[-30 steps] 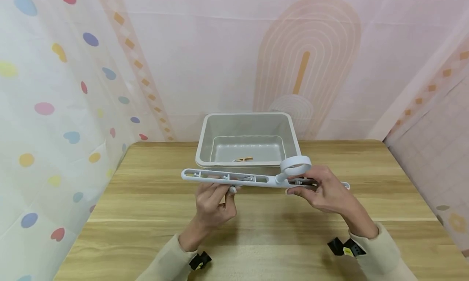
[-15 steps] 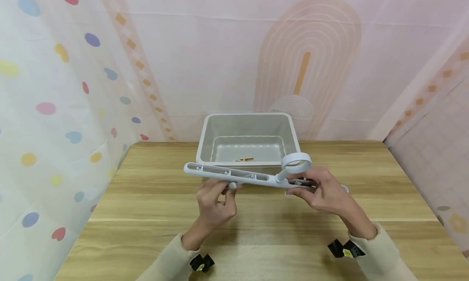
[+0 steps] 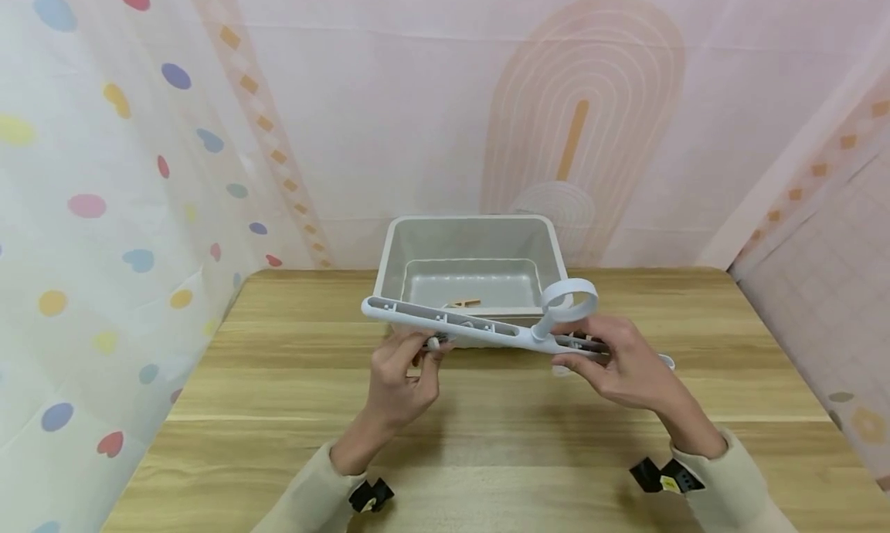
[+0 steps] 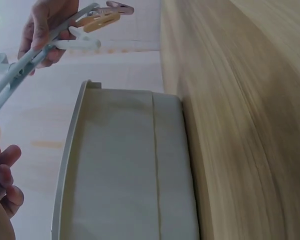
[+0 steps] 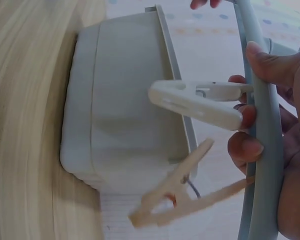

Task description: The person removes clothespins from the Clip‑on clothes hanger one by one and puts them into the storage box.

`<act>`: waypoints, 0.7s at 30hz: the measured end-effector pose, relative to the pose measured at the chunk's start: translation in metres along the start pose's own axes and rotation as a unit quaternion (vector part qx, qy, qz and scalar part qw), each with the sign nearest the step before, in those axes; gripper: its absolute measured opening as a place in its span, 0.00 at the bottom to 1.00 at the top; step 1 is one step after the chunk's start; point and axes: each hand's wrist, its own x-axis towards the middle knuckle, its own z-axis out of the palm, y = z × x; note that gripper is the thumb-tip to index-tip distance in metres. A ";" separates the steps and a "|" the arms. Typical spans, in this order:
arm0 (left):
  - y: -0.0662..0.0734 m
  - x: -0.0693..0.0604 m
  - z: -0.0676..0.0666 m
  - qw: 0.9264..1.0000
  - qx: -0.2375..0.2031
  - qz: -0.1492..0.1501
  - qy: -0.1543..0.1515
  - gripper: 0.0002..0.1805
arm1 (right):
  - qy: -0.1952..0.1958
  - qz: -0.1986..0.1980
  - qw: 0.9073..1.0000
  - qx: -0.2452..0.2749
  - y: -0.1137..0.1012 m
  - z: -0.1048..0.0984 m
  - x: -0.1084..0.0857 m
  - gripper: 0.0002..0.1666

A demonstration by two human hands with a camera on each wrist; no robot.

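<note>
A pale blue-grey slotted bar (image 3: 445, 322) with a ring (image 3: 570, 300) on top is held in the air, its left end raised. The right hand (image 3: 626, 363) grips its right part, thumb along the near side. In the right wrist view, a white clip (image 5: 197, 102) and a tan clip (image 5: 182, 195) hang from the bar (image 5: 267, 150). The left hand (image 3: 402, 375) pinches a small grey-white piece (image 3: 434, 343) just under the bar's left half; its full shape is hidden. The left wrist view shows clips (image 4: 101, 21) at the bar's far end.
A grey bin (image 3: 473, 224) stands on the wooden table (image 3: 278, 363) behind the hands, with an orange clip (image 3: 467, 303) inside. A patterned cloth (image 3: 417, 116) hangs behind the table and along its left side.
The bar has shifted slightly right and its left end has risen, so it tilts more. The left hand has lowered a little from the bar, still pinching the small piece.
</note>
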 end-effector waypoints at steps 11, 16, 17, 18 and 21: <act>-0.006 -0.006 -0.010 0.997 -0.045 -0.025 -0.065 0.08 | 0.018 -0.001 1.000 -0.012 0.004 -0.004 -0.006 0.26; -0.011 -0.006 -0.017 0.994 -0.049 -0.034 -0.090 0.10 | 0.019 -0.006 1.000 -0.008 0.005 -0.006 -0.008 0.27; -0.013 -0.006 -0.019 0.994 -0.051 -0.035 -0.095 0.10 | 0.019 -0.005 1.000 -0.008 0.006 -0.006 -0.008 0.27; -0.014 -0.006 -0.020 0.993 -0.051 -0.037 -0.101 0.11 | 0.018 -0.005 1.000 -0.007 0.006 -0.006 -0.008 0.27; -0.020 -0.006 -0.025 0.990 -0.050 -0.043 -0.121 0.15 | 0.013 0.002 1.000 -0.008 0.006 -0.008 -0.009 0.26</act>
